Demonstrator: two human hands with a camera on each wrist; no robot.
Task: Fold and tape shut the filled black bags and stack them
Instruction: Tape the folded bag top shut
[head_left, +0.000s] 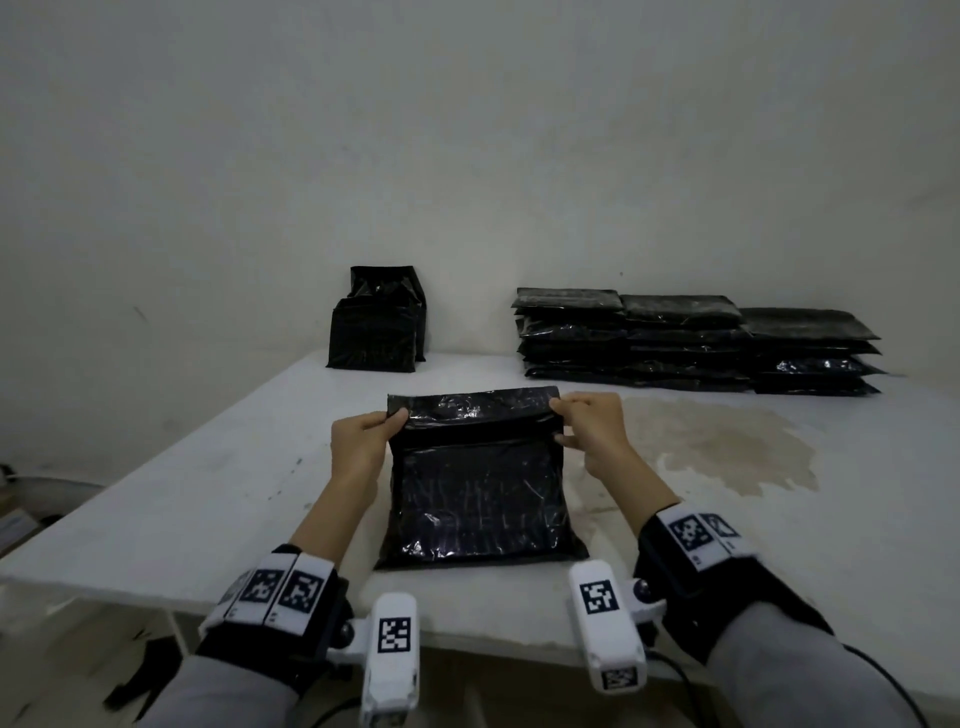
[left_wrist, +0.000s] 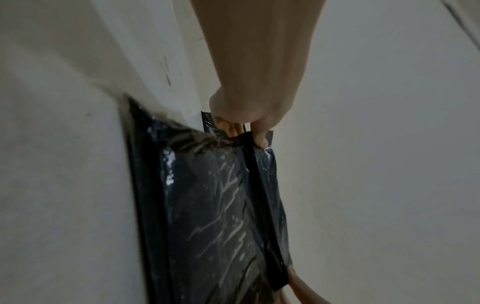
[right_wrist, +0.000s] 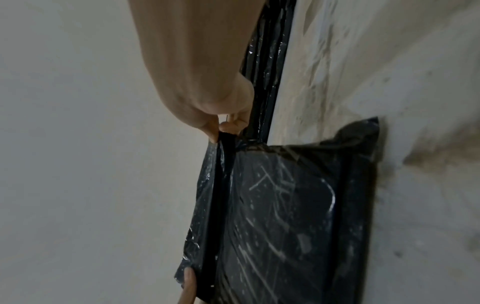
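Desk (head_left: 197, 499): white top, scuffed, near edge running across the bottom of the head view. A brownish stain (head_left: 727, 447) spreads over the surface to the right of the work area. Floor visible below the near-left corner; detail too dim to tell.

Filled black bag (head_left: 478, 499) lies flat at the near centre of the desk, glossy and creased. Its far, open end is raised into a flap (head_left: 472, 408) tilted off the bag body.

Left hand (head_left: 363, 441): at the flap's left corner, thumb on top, fingers (left_wrist: 235, 128) curled beneath, pinching the plastic. Forearm comes in low from the near edge; wrist strap with black-and-white markers.

Right hand (head_left: 592, 431): mirrored at the flap's right corner, thumb and fingers (right_wrist: 231, 125) clamped on the plastic edge. Right wrist view shows the fold line running away from the pinch.

Farther back, left of centre: upright black bags (head_left: 376, 322) standing against the wall, tops unfolded.

Far right: stacks of flat black bags (head_left: 691, 343), three piles side by side, touching, each several layers high, set against the wall.

Wall (head_left: 467, 130): plain, pale, with small marks. Dim lighting throughout.
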